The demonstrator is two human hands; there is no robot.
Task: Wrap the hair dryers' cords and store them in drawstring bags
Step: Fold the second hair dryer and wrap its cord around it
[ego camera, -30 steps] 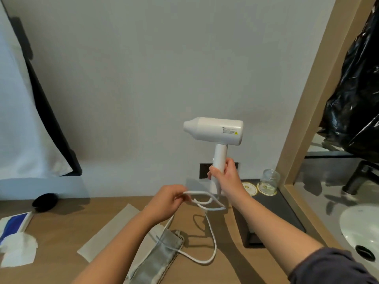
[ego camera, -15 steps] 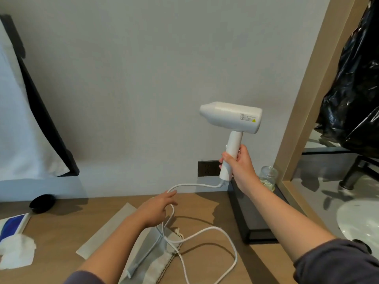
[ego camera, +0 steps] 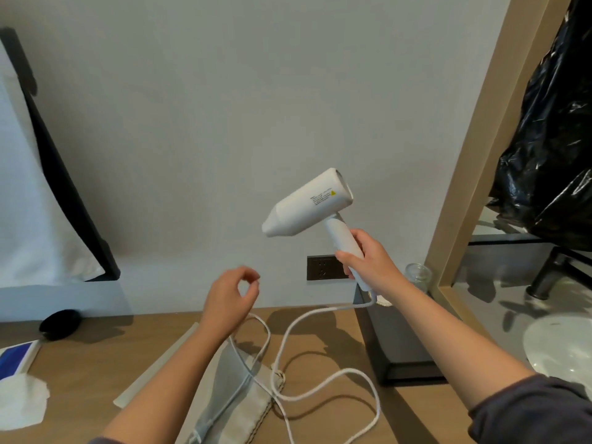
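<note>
My right hand (ego camera: 368,264) grips the handle of a white hair dryer (ego camera: 309,203), held in the air and tilted so that its nozzle points down and to the left. Its white cord (ego camera: 323,379) drops from the handle's end and lies in loose loops on the wooden table (ego camera: 80,363). Part of it crosses a grey drawstring bag (ego camera: 237,402) lying flat near the front edge. My left hand (ego camera: 229,298) hovers above the cord with its fingers loosely curled, thumb and forefinger close together. I see nothing between them.
A black tray (ego camera: 394,341) with a glass (ego camera: 418,277) sits at the right, below a wall socket (ego camera: 322,267). Beyond a wooden frame are a sink (ego camera: 560,347), a dark faucet (ego camera: 551,277) and a black plastic bag (ego camera: 551,149). A beige flat sheet (ego camera: 157,370) lies beside the grey bag.
The dryer has tilted, its nozzle dropping to the lower left. My left hand let go of the cord loops, which fell onto the table, then rose off the cord with its fingers curled.
</note>
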